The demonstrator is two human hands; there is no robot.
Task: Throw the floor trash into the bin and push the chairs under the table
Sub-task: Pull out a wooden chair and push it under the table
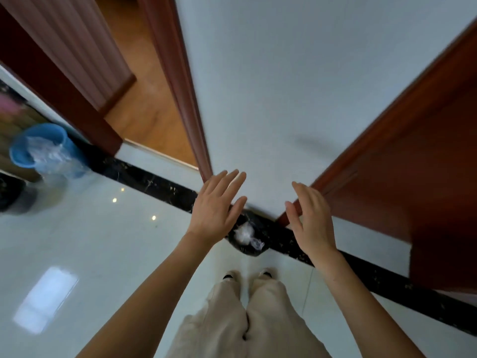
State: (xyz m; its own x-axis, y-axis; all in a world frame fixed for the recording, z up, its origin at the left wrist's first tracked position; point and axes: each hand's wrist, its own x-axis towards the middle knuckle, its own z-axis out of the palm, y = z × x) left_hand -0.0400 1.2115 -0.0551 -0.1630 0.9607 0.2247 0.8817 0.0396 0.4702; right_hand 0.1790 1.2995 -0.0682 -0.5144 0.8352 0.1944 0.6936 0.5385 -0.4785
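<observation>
Both hands empty, left hand (215, 206) and right hand (311, 218) spread above black bin (249, 248), no legible writing

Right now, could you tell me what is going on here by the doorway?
A person stands on the glossy white tiled floor, looking down at a small black-lined bin against the white wall. Crumpled clear plastic wrap lies inside the bin. The left hand and right hand are both open and empty, held above the bin with fingers spread. A blue plastic bucket with a clear liner stands further left. No chairs or table are in view.
</observation>
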